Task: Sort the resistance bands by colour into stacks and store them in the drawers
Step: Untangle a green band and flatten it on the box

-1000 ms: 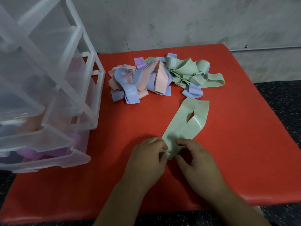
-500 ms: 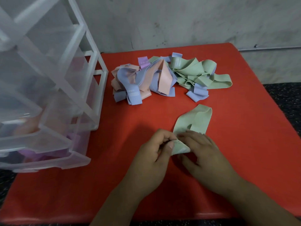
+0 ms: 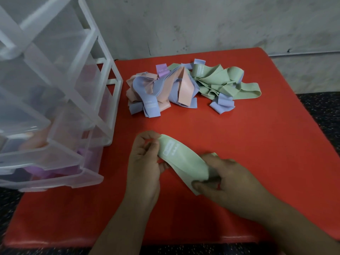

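Across the whole middle, red surface (image 3: 248, 153). At 9 o'clock, clear plastic drawer unit (image 3: 60, 100), lower drawers pulled partly out, peach and purple showing inside. At 12 o'clock, tangled pile of bands (image 3: 184, 87) in blue, peach and green. Near 6 o'clock, lifted off the surface, one pale green band (image 3: 184, 161), flattened, white print facing up, long axis from 10 to 4 o'clock. Pinched at the 10 o'clock end by left hand (image 3: 145, 162) and gripped at the 4 o'clock end by right hand (image 3: 233, 179), fingers (image 3: 217, 161) curled round it. Nearer the drawers: left hand.

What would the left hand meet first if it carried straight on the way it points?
Probably the folded blue band at the near edge of the pile, beyond bare red table; how high the left hand hovers is unclear.
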